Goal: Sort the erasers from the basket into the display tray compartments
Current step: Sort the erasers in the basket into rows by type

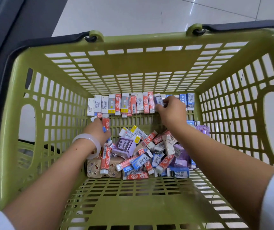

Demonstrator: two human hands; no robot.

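Bright, even overhead light; glare streaks on the glossy floor (166, 12). Soft shadows w/in the basket (143, 40). Strong wide-angle bending at edges. Eraser labels slightly soft, small print unreadable.

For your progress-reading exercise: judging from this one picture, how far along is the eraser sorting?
Done: a row of erasers stands lined up by colour along the basket far wall. In hand: the right hand pinches a purple eraser at that row; the left hand holds a red eraser. Left: a loose pile remains, and no display tray is in view.
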